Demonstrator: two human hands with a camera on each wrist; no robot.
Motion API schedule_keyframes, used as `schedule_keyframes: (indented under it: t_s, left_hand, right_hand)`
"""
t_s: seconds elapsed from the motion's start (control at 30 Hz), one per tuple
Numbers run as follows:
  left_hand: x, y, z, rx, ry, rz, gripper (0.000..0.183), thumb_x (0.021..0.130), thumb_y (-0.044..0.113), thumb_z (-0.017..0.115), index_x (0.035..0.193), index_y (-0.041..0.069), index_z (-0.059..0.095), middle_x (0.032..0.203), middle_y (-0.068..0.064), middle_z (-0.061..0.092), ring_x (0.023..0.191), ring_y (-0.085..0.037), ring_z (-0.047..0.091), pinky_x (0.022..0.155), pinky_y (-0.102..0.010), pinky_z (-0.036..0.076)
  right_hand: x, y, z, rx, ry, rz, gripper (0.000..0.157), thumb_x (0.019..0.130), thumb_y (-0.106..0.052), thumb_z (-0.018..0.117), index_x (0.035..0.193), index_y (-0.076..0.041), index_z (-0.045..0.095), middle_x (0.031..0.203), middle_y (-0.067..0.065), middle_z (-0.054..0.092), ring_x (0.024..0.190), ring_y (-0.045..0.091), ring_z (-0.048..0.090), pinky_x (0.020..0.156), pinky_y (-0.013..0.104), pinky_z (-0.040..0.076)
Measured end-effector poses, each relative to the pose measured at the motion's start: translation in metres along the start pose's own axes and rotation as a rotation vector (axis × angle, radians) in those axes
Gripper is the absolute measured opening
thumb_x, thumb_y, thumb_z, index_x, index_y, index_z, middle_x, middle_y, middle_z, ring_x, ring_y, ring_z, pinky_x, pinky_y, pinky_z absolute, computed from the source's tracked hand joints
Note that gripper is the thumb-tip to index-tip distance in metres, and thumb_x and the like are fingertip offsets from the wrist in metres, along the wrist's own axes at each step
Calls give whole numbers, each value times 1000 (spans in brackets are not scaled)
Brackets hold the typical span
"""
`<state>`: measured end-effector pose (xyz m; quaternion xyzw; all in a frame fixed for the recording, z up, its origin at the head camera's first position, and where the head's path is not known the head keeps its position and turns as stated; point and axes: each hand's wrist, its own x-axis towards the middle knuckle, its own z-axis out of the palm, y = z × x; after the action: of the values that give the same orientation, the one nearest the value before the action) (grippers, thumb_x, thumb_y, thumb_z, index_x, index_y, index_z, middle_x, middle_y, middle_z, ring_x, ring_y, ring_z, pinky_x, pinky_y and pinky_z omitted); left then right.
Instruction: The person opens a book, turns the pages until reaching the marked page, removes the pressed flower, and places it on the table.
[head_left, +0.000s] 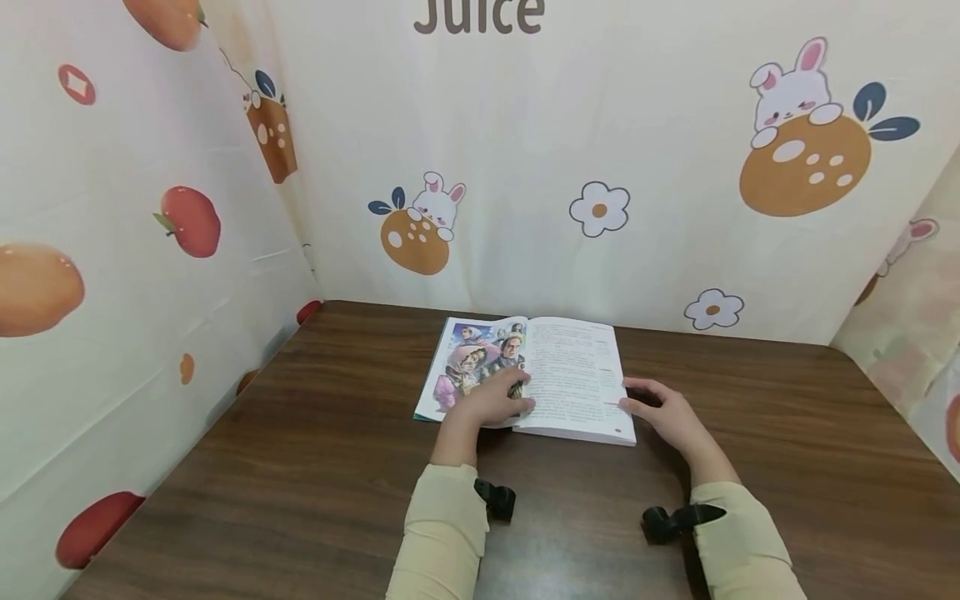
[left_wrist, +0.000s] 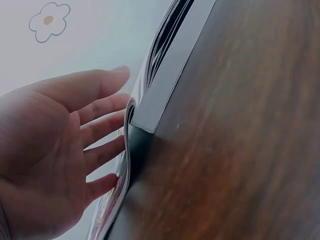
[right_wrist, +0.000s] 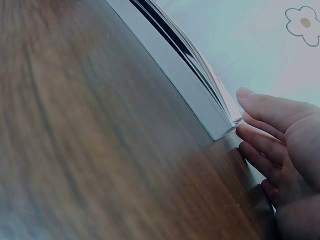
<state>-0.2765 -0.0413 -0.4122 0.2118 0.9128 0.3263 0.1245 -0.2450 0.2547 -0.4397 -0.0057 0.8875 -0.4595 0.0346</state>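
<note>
A thick paperback book [head_left: 573,375] lies spread on the table, with a colour picture on its left page and printed text on its right page. My left hand [head_left: 493,398] rests on the left page by the inner fold, fingers extended; the left wrist view shows the fingertips against the page near the spine. At the book's right edge is my right hand [head_left: 667,412], its thumb and forefinger reaching to the page edges. The right wrist view shows these fingers [right_wrist: 260,142] loosely bent beside the corner of the page block, pinching nothing.
The dark wood-grain table [head_left: 337,467] runs up to a pale curtain [head_left: 517,125] printed with fruit, rabbits and flowers, which also hangs along the left and right sides. Black wrist cameras are strapped over both sleeves [head_left: 442,525].
</note>
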Motion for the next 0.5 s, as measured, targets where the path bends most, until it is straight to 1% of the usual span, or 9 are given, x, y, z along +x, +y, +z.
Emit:
schedule_keyframes:
  t_s: [0.1,0.2,0.37,0.43,0.5]
  left_hand:
    - [0,2,1,11,-3,-36,54,91,33,59,138,13,42,148,-7,29,135,-23,25,106,-43,25]
    - [0,5,1,42,3,-51,55,90,37,58,139,17,42,148,-6,28,136,-24,24,105,-46,24]
    - [-2,9,-2,48,55,-56,53,90,35,59,138,18,44,144,-4,37,133,-24,29,106,-49,19]
    - [-2,11,-3,40,69,-53,51,90,33,58,137,17,45,142,-3,40,132,-24,31,105,-50,20]
    - [-1,12,-3,37,73,-49,49,91,33,58,136,17,47,141,-3,42,131,-23,33,105,-49,22]
  right_hand:
    - [0,0,0,5,0,-11,64,83,-46,64,133,-9,47,138,21,39,121,38,35,94,58,30]
    - [0,1,-1,14,-9,-42,66,82,-46,66,134,-10,46,140,19,37,124,38,33,96,60,27]
    - [-1,6,-7,15,-58,-145,65,79,-38,72,133,-11,48,147,12,30,134,39,21,99,64,16]
    - [-3,7,-10,11,-87,-152,65,77,-36,73,134,-14,49,147,13,30,134,39,19,99,64,14]
    - [-4,8,-14,19,-121,-141,66,76,-36,75,134,-17,50,146,14,30,134,38,18,99,64,14]
